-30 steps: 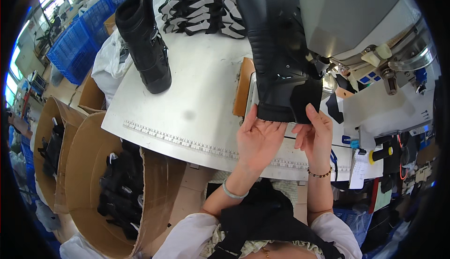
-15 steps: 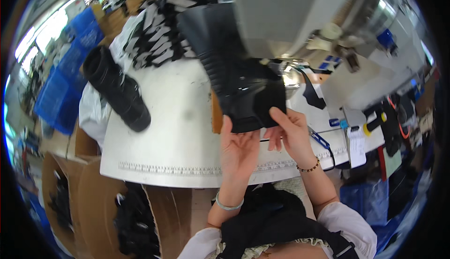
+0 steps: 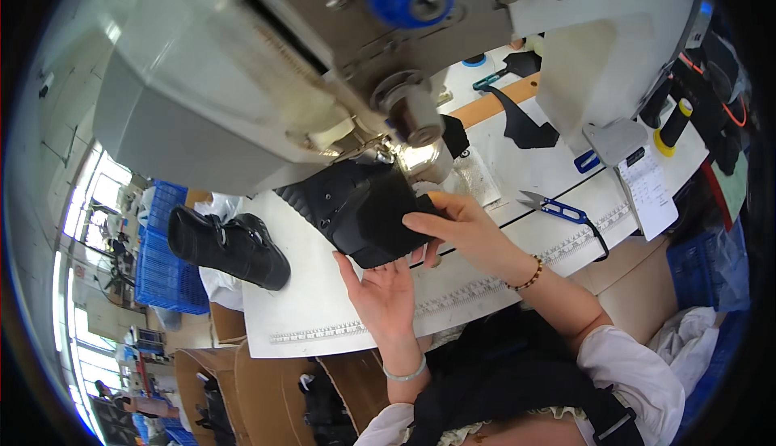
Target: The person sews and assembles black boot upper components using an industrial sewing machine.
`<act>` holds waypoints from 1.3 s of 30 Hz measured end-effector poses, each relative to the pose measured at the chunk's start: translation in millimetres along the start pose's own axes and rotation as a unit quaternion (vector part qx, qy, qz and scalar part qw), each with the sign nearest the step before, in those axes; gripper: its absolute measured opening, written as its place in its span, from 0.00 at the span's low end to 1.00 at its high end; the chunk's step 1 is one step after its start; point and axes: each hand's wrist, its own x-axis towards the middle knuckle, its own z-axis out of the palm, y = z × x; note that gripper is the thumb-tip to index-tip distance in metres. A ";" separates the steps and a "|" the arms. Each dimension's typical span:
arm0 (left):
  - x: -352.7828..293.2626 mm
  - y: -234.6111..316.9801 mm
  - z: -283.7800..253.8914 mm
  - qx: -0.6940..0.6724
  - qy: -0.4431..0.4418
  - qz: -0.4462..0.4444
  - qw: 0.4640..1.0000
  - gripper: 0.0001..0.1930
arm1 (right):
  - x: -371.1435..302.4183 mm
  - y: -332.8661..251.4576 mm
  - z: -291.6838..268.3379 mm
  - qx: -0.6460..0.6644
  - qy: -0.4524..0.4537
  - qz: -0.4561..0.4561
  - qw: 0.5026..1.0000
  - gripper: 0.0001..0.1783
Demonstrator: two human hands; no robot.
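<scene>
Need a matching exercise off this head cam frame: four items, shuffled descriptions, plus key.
Column 1
1. black boot upper
2. black boot
3. snips
4. right hand

Column 2
A. blue-handled, lying to the right of the work
B. pinching a dark edge, beaded bracelet at its wrist
C. untouched, at the left side of the table
D. held at the sewing machine

Pairs: 1-D, 2-C, 3-A, 4-B

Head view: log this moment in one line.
left hand: open, at upper; right hand: pinching upper; machine: partly hiding upper; snips: on table
</scene>
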 end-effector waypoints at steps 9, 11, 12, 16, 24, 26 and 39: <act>-17.2 14.0 10.8 0.754 -0.268 0.524 0.292 0.19 | -3.2 3.5 -0.4 0.014 -0.016 -0.001 1.000 0.09; -3.1 13.7 27.4 0.776 -0.304 0.498 0.240 0.23 | -4.2 0.7 0.1 0.042 -0.016 -0.040 0.998 0.08; 1.6 15.7 31.3 0.794 -0.341 0.467 0.187 0.28 | -3.5 0.0 0.6 0.044 -0.019 -0.042 0.998 0.08; 3.8 23.2 32.3 0.797 -0.345 0.459 0.189 0.27 | -3.8 -5.9 1.2 0.014 -0.026 -0.014 0.999 0.07; 25.3 29.1 20.9 0.719 -0.374 0.554 0.189 0.25 | -6.0 -17.4 0.8 -0.089 -0.029 0.055 0.994 0.08; 26.6 27.1 21.0 0.716 -0.371 0.558 0.195 0.24 | -4.5 -13.2 -0.8 -0.108 -0.033 -0.001 0.994 0.08; 29.9 26.5 22.2 0.701 -0.365 0.567 0.233 0.21 | 3.5 -15.7 -21.4 0.055 -0.105 0.072 0.990 0.13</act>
